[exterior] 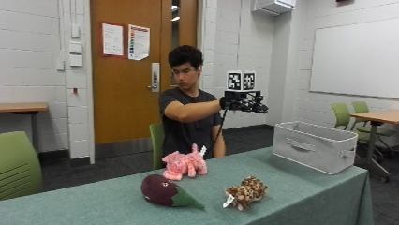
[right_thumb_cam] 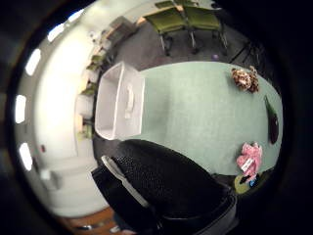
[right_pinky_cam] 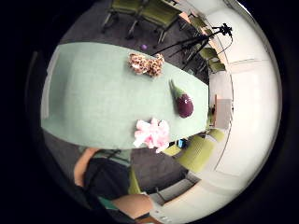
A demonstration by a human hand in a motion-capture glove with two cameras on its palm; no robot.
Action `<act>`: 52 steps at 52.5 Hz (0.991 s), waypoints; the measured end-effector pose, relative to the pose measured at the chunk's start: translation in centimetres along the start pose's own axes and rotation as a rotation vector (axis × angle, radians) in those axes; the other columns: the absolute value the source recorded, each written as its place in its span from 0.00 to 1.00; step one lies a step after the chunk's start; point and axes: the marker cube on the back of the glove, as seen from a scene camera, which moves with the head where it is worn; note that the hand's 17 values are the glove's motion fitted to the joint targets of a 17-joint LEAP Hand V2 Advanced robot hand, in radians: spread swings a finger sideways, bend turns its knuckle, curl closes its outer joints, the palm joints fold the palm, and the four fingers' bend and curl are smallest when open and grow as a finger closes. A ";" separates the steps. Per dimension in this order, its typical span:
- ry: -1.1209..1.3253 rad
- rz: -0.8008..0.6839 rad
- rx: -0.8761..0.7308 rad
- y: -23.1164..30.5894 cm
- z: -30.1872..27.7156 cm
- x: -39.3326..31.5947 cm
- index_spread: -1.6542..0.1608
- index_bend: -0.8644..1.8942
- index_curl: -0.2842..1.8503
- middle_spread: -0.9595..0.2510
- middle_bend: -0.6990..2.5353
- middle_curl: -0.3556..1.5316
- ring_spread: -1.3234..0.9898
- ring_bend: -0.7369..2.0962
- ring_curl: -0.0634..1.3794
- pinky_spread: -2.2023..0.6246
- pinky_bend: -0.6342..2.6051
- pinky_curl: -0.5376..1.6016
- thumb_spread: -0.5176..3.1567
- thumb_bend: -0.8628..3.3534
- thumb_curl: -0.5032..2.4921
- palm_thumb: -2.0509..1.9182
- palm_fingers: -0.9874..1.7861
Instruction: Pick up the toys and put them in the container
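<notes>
- Toys first: three are out on the green table (exterior: 312, 197). From the outside view the pink plush animal (exterior: 184, 164) stands near the person's edge, the eggplant plush (exterior: 167, 191) lies at about 7 o'clock from it, and the spotted leopard plush (exterior: 247, 191) sits at about 4 o'clock.
- Grey fabric container (exterior: 314, 145) stands well apart from them, out at 3 o'clock on the table's far end. Nothing shows in it.
- Gloved right hand (exterior: 243, 103) is raised high over the table and holds nothing. Honestly can't tell whether its fingers are curled or straight.
- Handling guess: all three look soft, light and squishy, so no breakage worry and not slippery.
- I'd grab each around the body's middle. The eggplant's fat purple end looks like the easier bit to take than its green tip.
</notes>
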 end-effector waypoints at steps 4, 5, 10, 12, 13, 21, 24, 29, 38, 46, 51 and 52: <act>-0.007 -0.002 -0.012 0.2 0.1 0.2 0.84 0.37 0.17 0.77 0.29 0.23 0.52 0.32 0.06 0.77 0.32 0.30 0.29 0.17 0.17 0.47 0.38; -0.010 -0.001 -0.015 0.3 0.2 0.3 0.83 0.38 0.17 0.77 0.29 0.23 0.51 0.32 0.06 0.77 0.32 0.31 0.30 0.17 0.17 0.47 0.38; 0.006 -0.003 -0.009 0.3 0.3 0.9 0.81 0.38 0.19 0.77 0.29 0.26 0.49 0.32 0.08 0.77 0.33 0.33 0.35 0.17 0.17 0.47 0.37; 0.013 -0.005 -0.004 0.2 0.4 1.2 0.81 0.38 0.20 0.76 0.29 0.26 0.49 0.33 0.09 0.76 0.33 0.33 0.36 0.17 0.17 0.47 0.37; 0.014 -0.006 -0.003 0.1 0.4 1.3 0.81 0.38 0.20 0.76 0.29 0.27 0.49 0.33 0.09 0.76 0.33 0.34 0.37 0.17 0.17 0.47 0.36; 0.025 -0.016 -0.008 1.7 0.2 1.7 0.80 0.38 0.22 0.76 0.30 0.29 0.47 0.33 0.11 0.76 0.34 0.35 0.39 0.17 0.17 0.47 0.35; 0.040 -0.037 0.002 3.2 0.1 3.1 0.79 0.38 0.23 0.76 0.30 0.30 0.47 0.33 0.12 0.76 0.34 0.36 0.40 0.17 0.17 0.47 0.35; 0.054 -0.044 0.001 5.1 0.8 6.7 0.79 0.38 0.24 0.76 0.29 0.31 0.47 0.33 0.13 0.76 0.34 0.37 0.40 0.17 0.17 0.47 0.35; 0.075 0.025 -0.048 9.0 5.7 14.4 0.79 0.38 0.26 0.76 0.29 0.33 0.47 0.32 0.15 0.76 0.34 0.38 0.40 0.17 0.18 0.46 0.34; 0.016 0.126 -0.101 11.6 13.5 18.8 0.78 0.38 0.28 0.75 0.29 0.35 0.47 0.31 0.15 0.77 0.33 0.38 0.39 0.17 0.18 0.47 0.34; -0.008 0.161 -0.160 12.3 18.0 21.0 0.78 0.39 0.29 0.75 0.29 0.35 0.47 0.31 0.15 0.77 0.33 0.39 0.39 0.17 0.18 0.47 0.34; -0.016 0.169 -0.170 12.4 18.8 21.4 0.78 0.39 0.29 0.75 0.29 0.35 0.47 0.31 0.15 0.77 0.33 0.39 0.39 0.17 0.19 0.47 0.33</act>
